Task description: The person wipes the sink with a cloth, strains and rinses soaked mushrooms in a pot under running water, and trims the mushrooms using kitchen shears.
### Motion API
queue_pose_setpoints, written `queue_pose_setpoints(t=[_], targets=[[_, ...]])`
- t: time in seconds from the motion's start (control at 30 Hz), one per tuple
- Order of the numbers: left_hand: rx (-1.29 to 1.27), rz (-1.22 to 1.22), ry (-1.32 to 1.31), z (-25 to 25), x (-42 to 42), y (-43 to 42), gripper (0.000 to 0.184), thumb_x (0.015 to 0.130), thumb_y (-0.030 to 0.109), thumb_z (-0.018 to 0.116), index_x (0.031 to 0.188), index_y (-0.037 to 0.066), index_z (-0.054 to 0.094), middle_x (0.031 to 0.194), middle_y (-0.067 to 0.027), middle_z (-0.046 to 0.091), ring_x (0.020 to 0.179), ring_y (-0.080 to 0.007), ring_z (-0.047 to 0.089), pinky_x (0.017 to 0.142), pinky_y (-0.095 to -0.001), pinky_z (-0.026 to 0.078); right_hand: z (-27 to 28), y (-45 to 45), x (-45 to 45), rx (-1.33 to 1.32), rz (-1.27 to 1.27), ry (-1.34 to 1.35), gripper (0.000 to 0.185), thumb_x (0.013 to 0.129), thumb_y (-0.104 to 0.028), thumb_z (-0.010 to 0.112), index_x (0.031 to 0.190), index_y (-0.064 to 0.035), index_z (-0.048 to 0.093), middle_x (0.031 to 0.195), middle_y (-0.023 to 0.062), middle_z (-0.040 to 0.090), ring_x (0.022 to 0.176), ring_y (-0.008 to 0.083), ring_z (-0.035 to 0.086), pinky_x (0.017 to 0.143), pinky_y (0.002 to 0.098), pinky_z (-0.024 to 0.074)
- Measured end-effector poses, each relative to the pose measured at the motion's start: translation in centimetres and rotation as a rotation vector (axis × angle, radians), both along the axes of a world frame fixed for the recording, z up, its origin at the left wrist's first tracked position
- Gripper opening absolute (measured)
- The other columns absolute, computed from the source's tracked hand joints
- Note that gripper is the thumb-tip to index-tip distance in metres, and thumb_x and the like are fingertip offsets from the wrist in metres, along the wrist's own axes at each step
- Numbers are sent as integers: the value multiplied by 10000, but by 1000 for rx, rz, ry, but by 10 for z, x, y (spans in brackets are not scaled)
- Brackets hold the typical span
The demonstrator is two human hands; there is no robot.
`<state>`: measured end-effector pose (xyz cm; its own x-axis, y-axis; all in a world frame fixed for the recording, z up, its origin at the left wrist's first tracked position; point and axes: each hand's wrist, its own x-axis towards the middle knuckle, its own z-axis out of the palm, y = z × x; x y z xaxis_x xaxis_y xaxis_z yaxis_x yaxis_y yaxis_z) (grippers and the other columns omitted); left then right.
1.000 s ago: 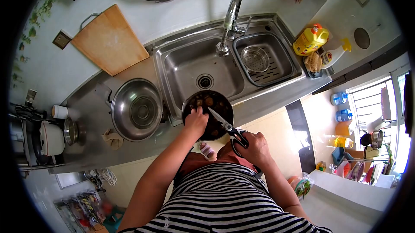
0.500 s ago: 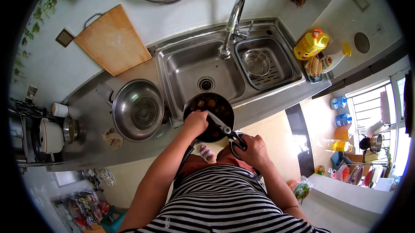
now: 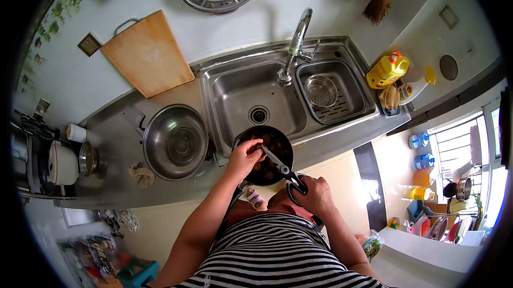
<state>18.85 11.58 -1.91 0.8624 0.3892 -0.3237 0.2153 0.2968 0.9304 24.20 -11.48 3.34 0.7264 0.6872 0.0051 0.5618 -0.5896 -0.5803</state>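
My right hand is closed around the black handles of a pair of scissors. The silver blades point up and left over a dark round pot, which is at the counter's front edge beside the sink. Several brown, roundish pieces lie in dark liquid inside the pot. Above the pot's left side, my left hand has its fingertips pinched together close to the blade tips. Whatever is between those fingers is too small to name.
Behind the pot is a steel double sink with a faucet and a round strainer. A large steel bowl stands on the left counter. A cutting board leans on the wall. Yellow detergent stands at right.
My left hand has lifted and turned slightly, so its pinched fingers show more clearly by the blade tips. My right hand keeps hold of the scissors. The whole view has shifted a little.
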Motion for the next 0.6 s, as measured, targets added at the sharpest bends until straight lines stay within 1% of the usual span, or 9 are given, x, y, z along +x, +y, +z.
queue_pose_setpoints(t=[0.03, 0.07, 0.13, 0.2, 0.23, 0.3, 0.47, 0.6], targets=[[-12, -3, -40, -1, -1, 0, 313, 902, -18, 522, 1215, -17, 527, 1043, -69, 592, 922, -128, 591, 838, -278, 547, -1, -1, -1, -1, 3, -1, 223, 706, -245, 686, 672, -53, 579, 558, 136, 566, 533, 344, 551, 628, 389, 463], [-25, -16, -6, 3, -3, 1, 328, 897, -28, 516, 1224, -9, 526, 1089, -65, 571, 986, -126, 564, 886, -290, 532, -3, -2, -1, -21, 13, -9, 226, 703, -248, 688, 695, -49, 583, 573, 128, 577, 545, 334, 559, 642, 387, 458], [-35, 4, -12, 6, -4, 1, 328, 899, -26, 513, 1226, -7, 525, 1085, -65, 575, 979, -126, 568, 882, -288, 533, -3, -3, -1, -40, 24, -19, 233, 700, -251, 691, 717, -44, 586, 589, 119, 588, 556, 325, 567, 656, 385, 453], [-47, 24, -15, 7, -6, 1, 329, 900, -24, 510, 1228, -6, 525, 1081, -64, 580, 971, -126, 573, 878, -286, 535, -2, -4, -2, -30, 37, -89, 277, 686, -258, 703, 797, -35, 584, 632, 96, 615, 586, 285, 588, 673, 372, 427], [-45, 20, 8, 7, -7, 2, 326, 904, -14, 511, 1230, -12, 521, 1088, -67, 583, 974, -128, 576, 879, -285, 535, 0, -5, -3, -31, 38, -88, 277, 686, -258, 703, 797, -35, 584, 632, 96, 615, 586, 285, 588, 673, 372, 427], [-43, 14, 31, 7, -8, 3, 325, 908, -4, 512, 1233, -18, 518, 1095, -71, 586, 978, -130, 579, 879, -284, 535, 4, -4, -3, -71, 60, -129, 335, 669, -262, 716, 863, -28, 574, 676, 84, 634, 607, 252, 599, 673, 358, 399], [-48, 0, 55, 10, -9, 3, 307, 918, 26, 517, 1207, -76, 516, 1102, -106, 604, 958, -155, 608, 846, -292, 550, 1, -2, -6, -68, 58, -189, 335, 665, -265, 712, 846, -28, 560, 668, 94, 621, 586, 263, 581, 664, 355, 390], [-61, 0, 51, 8, -9, 3, 294, 917, 28, 518, 1188, -86, 527, 1094, -115, 609, 943, -164, 618, 836, -297, 554, -2, 2, -10, -92, 61, -191, 310, 685, -277, 691, 799, -30, 543, 660, 107, 604, 577, 278, 566, 666, 360, 390]])
